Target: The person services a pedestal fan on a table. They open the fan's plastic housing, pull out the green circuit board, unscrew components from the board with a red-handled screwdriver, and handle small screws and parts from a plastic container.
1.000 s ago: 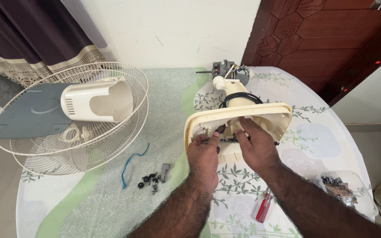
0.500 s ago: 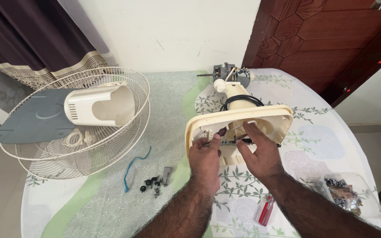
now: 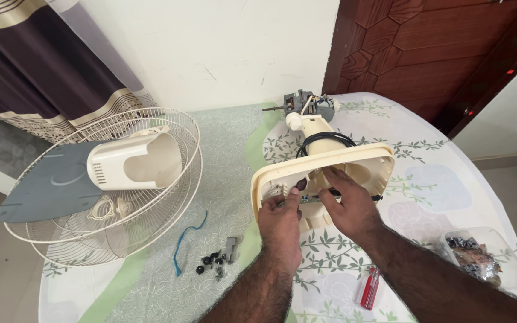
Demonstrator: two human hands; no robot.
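A cream fan base housing (image 3: 324,160) lies on its side on the table, its open underside toward me, with a black cable looped round its neck. A grey motor (image 3: 306,105) sits at the far end of the neck. My left hand (image 3: 281,222) rests on the housing's lower left rim, thumb and fingers pinching a small dark part inside. My right hand (image 3: 349,206) reaches into the opening, its fingers on the wiring inside. What the fingertips grip is hidden.
White wire fan guards (image 3: 115,197) lie at left, holding a cream motor cover (image 3: 136,161) and a grey blade (image 3: 52,182). Black screws (image 3: 213,263) and a blue wire tie (image 3: 184,242) lie near my left arm. A red screwdriver (image 3: 369,288) and a clear parts box (image 3: 480,257) are at right.
The view has shifted slightly. Both hands stay inside the housing opening, the right hand's fingers working a little deeper among the wires.
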